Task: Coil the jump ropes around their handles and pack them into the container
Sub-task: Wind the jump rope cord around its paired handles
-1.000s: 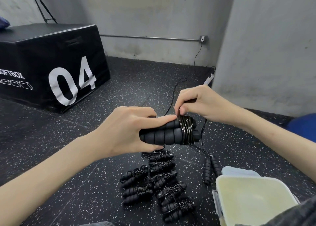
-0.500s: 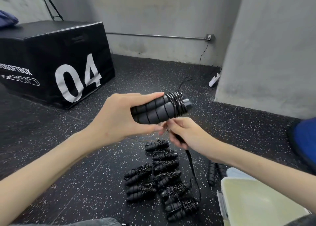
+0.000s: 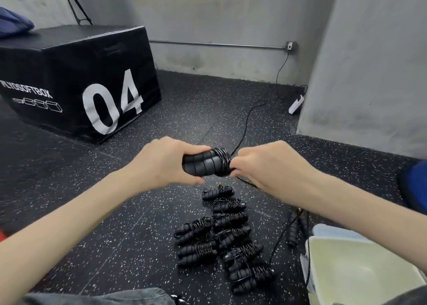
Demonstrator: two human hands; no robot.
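Black plyo box (image 3: 76,78), far left on the floor, white "04" on its near face. Blue cushion (image 3: 13,24) on its top corner.

Left hand (image 3: 161,163): grip closed around the pair of black ribbed foam handles (image 3: 201,166), held side by side above the floor, roughly level. Thin black cord (image 3: 223,160) is coiled in tight turns around the handles' right end.

Right hand (image 3: 268,163): fingers curled, pinching the cord right at the coil. Loose cord trails away behind the hands across the floor.

Below the hands, a cluster of wound ropes (image 3: 227,240) lies on the floor, each bundle black with cord wrapped at the middle. Just right of it, one uncoiled pair of handles (image 3: 298,227), lying near the container.

Pale plastic container (image 3: 360,274), bottom right, open top.

Floor (image 3: 69,189): black rubber, white-speckled. Grey concrete walls; grey pillar (image 3: 369,62) at right; white plug block (image 3: 296,104) at its base.
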